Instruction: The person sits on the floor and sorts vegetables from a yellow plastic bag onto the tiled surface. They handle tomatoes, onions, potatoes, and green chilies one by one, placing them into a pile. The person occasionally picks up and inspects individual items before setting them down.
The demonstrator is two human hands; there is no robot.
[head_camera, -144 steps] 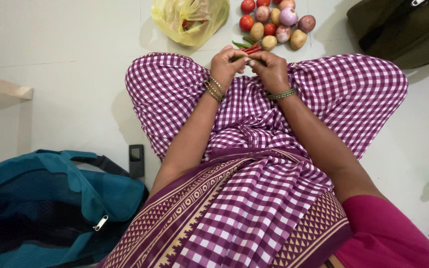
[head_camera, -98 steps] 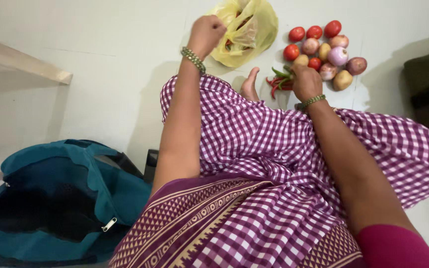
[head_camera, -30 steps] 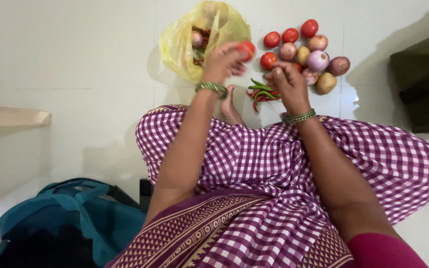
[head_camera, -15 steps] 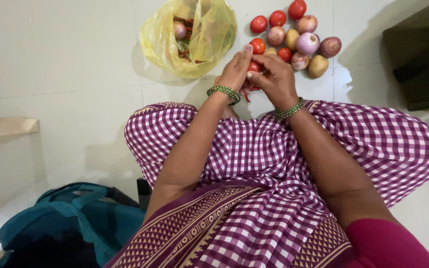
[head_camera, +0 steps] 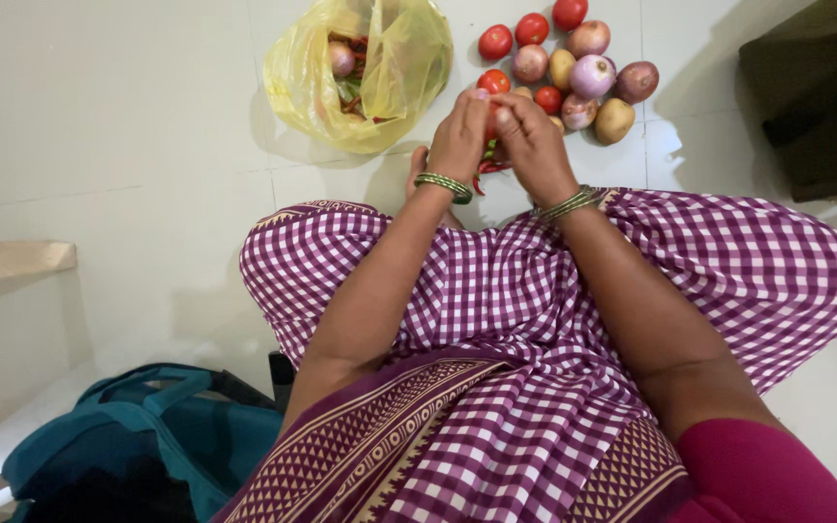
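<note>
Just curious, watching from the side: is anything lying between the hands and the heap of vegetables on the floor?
Nothing visible. The left hand and right hand meet right at the edge of the heap of vegetables; only a few chillies lie under them.

Teal backpack [head_camera: 147, 441], dark bag [head_camera: 816, 92]

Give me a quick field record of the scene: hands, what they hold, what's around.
left hand: raised, meeting the right over the chillies
right hand: fingers closed with the left around a small red item, mostly hidden
chillies: red and green, on the floor under the hands
yellow bag: open, vegetables inside
vegetable pile: tomatoes, onions, potatoes
teal bag: lower left
</note>
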